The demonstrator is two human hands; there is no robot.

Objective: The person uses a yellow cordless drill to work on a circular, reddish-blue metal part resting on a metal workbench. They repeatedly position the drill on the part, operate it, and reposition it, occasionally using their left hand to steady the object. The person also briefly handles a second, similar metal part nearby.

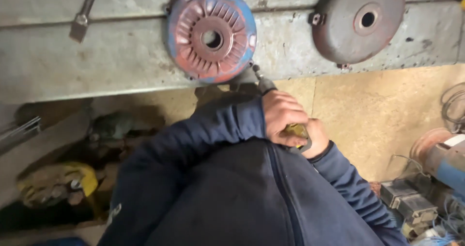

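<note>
Both hands, left hand (283,116) and right hand (315,138), grip a screwdriver (264,83) whose tip meets the red-blue motor cover (211,32), still unfinished work.

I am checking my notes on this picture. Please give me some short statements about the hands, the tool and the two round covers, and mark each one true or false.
1. Both hands grip one tool with a yellow handle. True: the left hand and right hand close on the tool.
2. The tool's tip points toward the blue and red cover. True.
3. The grey cover lies flat on the floor. False: it leans against the wall.
4. The person wears a red jacket. False: the jacket is dark blue.
5. The two covers overlap. False: they stand apart.
</note>
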